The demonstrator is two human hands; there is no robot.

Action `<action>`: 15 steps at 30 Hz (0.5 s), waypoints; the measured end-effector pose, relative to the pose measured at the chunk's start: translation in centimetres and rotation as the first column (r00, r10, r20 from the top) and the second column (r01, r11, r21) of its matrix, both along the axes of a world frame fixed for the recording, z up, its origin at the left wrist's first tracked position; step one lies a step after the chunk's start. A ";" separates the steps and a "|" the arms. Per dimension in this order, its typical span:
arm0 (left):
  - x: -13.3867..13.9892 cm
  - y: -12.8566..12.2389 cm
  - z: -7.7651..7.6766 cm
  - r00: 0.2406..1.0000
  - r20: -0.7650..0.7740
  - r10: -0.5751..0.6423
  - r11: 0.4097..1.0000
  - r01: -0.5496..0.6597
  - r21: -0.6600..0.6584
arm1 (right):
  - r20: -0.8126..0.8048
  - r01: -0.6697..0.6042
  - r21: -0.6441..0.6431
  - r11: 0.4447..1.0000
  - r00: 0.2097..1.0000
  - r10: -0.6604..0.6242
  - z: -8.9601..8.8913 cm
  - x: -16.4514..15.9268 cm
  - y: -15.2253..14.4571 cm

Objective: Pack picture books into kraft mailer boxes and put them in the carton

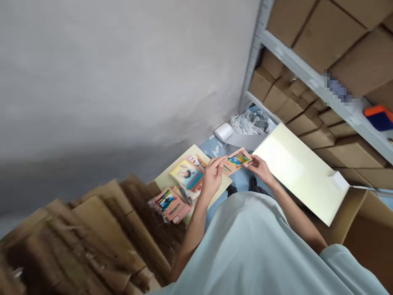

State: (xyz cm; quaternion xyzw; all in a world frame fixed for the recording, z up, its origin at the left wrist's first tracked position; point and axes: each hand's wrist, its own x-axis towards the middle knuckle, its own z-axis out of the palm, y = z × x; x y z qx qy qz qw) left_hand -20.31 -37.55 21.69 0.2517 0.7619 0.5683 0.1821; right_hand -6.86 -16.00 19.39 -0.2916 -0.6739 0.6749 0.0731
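My left hand (211, 176) and my right hand (259, 168) hold a flat pink printed packet (238, 159) between them, one at each end. It bears a colourful picture; whether it is a booklet or a thin box I cannot tell. Just left of my left hand, a pale yellow tabletop (164, 174) carries piled printed packets. Among them are a yellow and blue one (186, 174) and a pink one (172, 206) resting on clear plastic wrapping (153, 203).
Flattened cardboard (101, 221) stands at lower left. To the right are another pale board (294, 172), an open carton (365, 221) and a metal rack (294, 53) of brown boxes (331, 37). A white roll (223, 132) and crumpled plastic (251, 123) lie near the wall (123, 73).
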 end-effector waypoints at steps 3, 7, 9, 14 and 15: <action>0.4 6.5 2.1 0.958 -0.038 -0.283 0.959 0.282 -0.018 | -0.013 0.186 0.117 0.976 0.982 -0.186 2.7 4.8 5.9; 3.2 15.8 4.7 0.805 -0.099 -0.585 0.811 0.579 -0.080 | 0.018 0.141 0.219 0.965 0.989 -0.149 5.0 11.4 11.3; 5.4 20.4 5.5 0.741 -0.117 -0.662 0.750 0.655 -0.092 | 0.015 0.150 0.215 0.965 0.988 -0.156 5.3 14.7 13.4; 12.0 30.6 4.7 0.850 -0.216 -0.481 0.872 0.489 -0.019 | -0.048 0.422 0.080 0.903 0.907 -0.419 4.0 22.6 19.0; 13.4 32.3 3.9 0.897 -0.197 -0.397 0.913 0.407 0.012 | -0.059 0.489 0.058 0.871 0.872 -0.486 3.7 24.1 20.1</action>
